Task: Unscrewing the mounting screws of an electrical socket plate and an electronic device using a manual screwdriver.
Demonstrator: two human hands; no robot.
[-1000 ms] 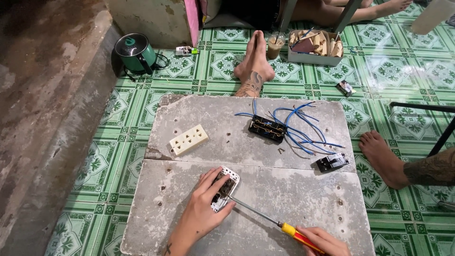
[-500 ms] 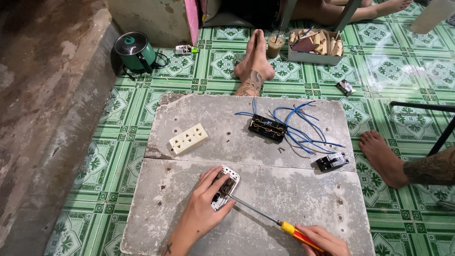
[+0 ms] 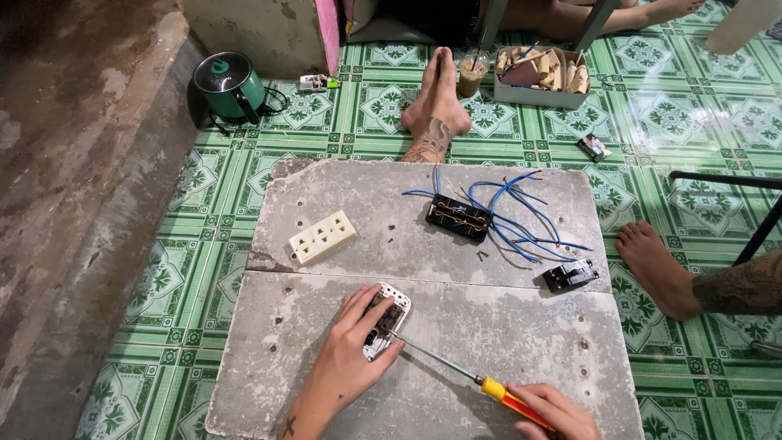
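Lying flat on the near slab of the grey concrete tabletop (image 3: 505,383), back side up: a white socket (image 3: 384,320). Pinning it down from the left, the left hand (image 3: 349,358), its grip grasping the socket with fingers over the top edge and thumb against the lower edge. Touching the socket's dark inner part, the metal tip of a screwdriver (image 3: 456,367), shaft slanting down to the right. Clenching around the screwdriver's yellow and red handle at the bottom edge of the view, the right hand (image 3: 554,411), only partly showing. Resting on the far slab, well apart from the hands: a cream outlet strip (image 3: 322,236) to the left, a black block (image 3: 459,217) trailing blue wires (image 3: 521,224) in the middle, and a small black part (image 3: 570,275) near the right edge. Spreading under and around the tabletop, a green patterned tile floor (image 3: 195,277). Standing on the floor at the upper left, a green pot (image 3: 230,84) with a black cord. Sitting beyond the tabletop, other people's bare feet, one pair (image 3: 437,106) at the far edge, one foot (image 3: 656,265) at the right. Sitting at the far right, a box (image 3: 542,77) of odd pieces with a cup (image 3: 472,75) just beside it.
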